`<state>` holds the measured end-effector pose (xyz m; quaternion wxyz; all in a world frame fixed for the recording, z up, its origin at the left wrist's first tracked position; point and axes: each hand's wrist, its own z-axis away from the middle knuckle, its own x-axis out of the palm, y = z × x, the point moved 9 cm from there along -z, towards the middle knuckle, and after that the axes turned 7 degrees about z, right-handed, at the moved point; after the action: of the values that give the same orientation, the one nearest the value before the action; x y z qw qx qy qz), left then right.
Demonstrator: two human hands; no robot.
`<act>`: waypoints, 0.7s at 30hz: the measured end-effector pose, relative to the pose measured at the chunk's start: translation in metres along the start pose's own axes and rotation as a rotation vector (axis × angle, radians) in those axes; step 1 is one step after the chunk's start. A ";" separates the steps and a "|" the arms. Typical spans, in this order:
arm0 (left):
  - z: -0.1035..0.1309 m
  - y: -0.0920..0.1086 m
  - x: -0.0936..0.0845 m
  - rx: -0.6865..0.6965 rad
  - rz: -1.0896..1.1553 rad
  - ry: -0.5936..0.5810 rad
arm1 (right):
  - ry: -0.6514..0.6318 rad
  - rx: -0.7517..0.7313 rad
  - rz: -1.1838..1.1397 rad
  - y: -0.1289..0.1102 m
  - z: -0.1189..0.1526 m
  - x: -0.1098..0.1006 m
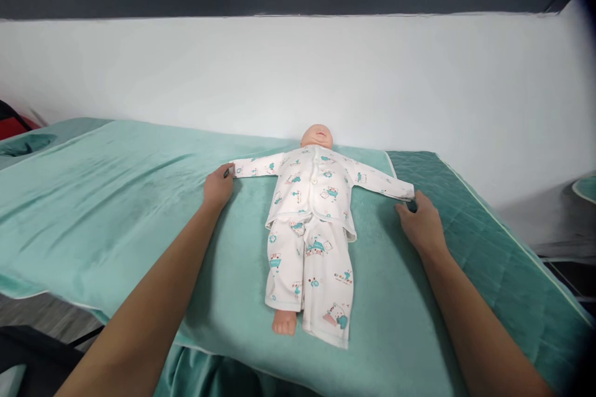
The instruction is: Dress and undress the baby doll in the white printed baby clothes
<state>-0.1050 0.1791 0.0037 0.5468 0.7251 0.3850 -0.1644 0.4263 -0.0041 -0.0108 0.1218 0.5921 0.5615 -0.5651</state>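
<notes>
Head: sleeve cuffs [406,190] against fingers [422,201]

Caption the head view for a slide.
Left hand and right hand hold outstretched sleeves of a doll on green bedding.

White pajamas [311,214] printed teal and pink; mint-green blanket [242,248].

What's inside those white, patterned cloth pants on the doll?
One bare, pinkish doll foot pokes out of the white, patterned cloth pants, on the picture's left. Anything further inside is covered, and no foot shows at the other cuff.
</notes>
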 end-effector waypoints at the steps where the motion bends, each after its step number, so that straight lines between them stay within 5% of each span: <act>1: 0.000 0.001 -0.001 0.008 -0.003 0.004 | -0.008 -0.004 -0.001 0.000 0.000 0.001; 6: 0.009 0.022 -0.013 0.094 -0.022 0.062 | 0.045 0.027 -0.070 0.003 -0.001 -0.005; 9: 0.038 0.045 -0.032 0.170 0.004 0.153 | 0.123 -0.017 -0.143 -0.005 0.014 -0.017; 11: 0.077 0.064 -0.045 0.272 0.083 0.181 | 0.151 -0.087 -0.215 -0.019 0.043 -0.028; 18: 0.251 0.079 -0.050 0.249 0.297 -0.127 | -0.072 -0.329 -0.431 -0.100 0.216 -0.048; 21: 0.290 0.083 -0.054 0.235 0.308 -0.119 | -0.115 -0.429 -0.462 -0.137 0.257 -0.058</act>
<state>-0.0262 -0.1164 -0.0063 0.4990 0.8232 0.2149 -0.1650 0.1956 -0.1881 0.0180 0.1439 0.3770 0.7796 -0.4789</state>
